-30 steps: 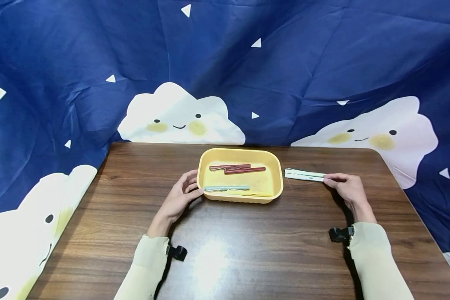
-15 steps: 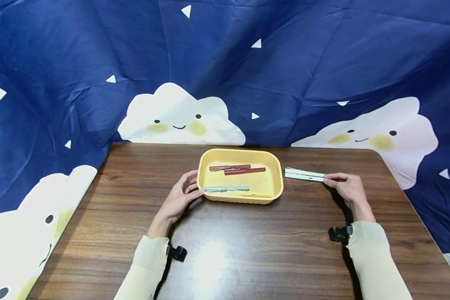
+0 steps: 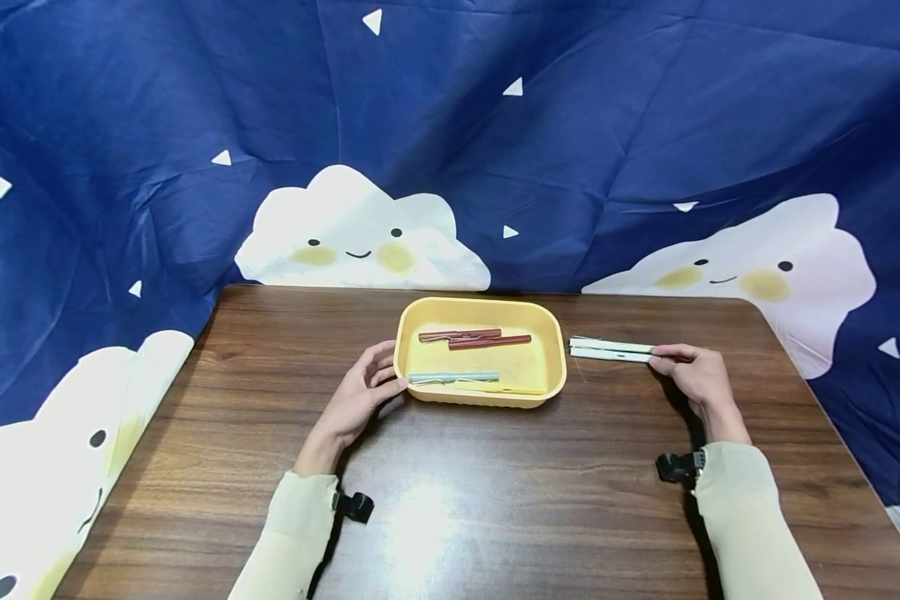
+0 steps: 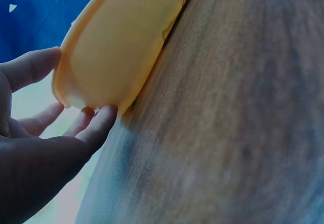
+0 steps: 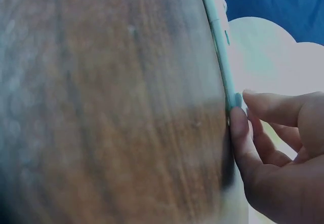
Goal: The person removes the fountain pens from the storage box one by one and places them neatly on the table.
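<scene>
My left hand [image 3: 358, 396] rests its fingers and thumb against the outside of the left end of a yellow plastic bin [image 3: 487, 305]. In the left wrist view its fingertips touch the bin's rim and end wall [image 4: 96, 82]. Inside the bin lie two dark red pens [image 3: 490, 341], a light blue pen [image 3: 453, 377] and a yellow pen [image 3: 506, 387]. On the right, my right hand [image 3: 693, 375] pinches the right ends of two pale pens [image 3: 607, 356] lying side by side. The right wrist view shows a pale mint pen [image 5: 221, 46] at the thumb and fingertips.
Everything stands on a brown wood-grain table [image 3: 532, 492] with a bright glare spot at the front. A blue curtain [image 3: 555, 142] with smiling white clouds hangs behind and around it.
The two pale pens have shifted very slightly to the right together with my right fingertips. My left hand and the bin have kept their place.
</scene>
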`<act>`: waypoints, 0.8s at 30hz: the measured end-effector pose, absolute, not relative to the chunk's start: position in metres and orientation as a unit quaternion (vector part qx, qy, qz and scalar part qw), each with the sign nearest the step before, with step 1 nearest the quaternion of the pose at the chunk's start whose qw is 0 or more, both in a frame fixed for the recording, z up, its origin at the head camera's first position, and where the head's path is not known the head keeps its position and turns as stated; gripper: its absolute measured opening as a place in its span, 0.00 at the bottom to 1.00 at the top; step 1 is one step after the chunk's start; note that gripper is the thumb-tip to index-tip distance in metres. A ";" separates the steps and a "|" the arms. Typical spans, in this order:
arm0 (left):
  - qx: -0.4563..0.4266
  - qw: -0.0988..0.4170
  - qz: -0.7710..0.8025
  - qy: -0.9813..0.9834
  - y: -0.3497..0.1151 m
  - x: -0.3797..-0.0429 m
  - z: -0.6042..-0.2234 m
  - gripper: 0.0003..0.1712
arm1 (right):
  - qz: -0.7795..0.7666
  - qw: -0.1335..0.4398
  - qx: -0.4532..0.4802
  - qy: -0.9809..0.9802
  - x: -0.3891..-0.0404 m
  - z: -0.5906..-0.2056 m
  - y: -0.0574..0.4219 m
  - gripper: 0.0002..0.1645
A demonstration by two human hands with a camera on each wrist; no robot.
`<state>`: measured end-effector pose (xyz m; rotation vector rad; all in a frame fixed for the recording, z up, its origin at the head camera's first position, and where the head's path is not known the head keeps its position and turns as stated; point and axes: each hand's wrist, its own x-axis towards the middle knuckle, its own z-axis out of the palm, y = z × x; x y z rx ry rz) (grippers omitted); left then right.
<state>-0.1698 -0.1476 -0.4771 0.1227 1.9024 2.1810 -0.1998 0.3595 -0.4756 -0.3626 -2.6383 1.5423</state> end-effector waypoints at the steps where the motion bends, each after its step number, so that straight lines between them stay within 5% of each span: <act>1: 0.042 0.122 0.747 0.652 -0.148 -0.170 -0.477 0.40 | 0.504 0.032 -0.117 -0.855 -0.200 -0.476 0.359 0.20; 16: 0.042 0.125 0.746 0.653 -0.148 -0.170 -0.475 0.41 | 0.528 0.037 -0.104 -0.842 -0.197 -0.474 0.360 0.23; 24: 0.041 0.124 0.746 0.654 -0.148 -0.169 -0.475 0.41 | 0.539 0.060 -0.105 -0.834 -0.188 -0.458 0.358 0.12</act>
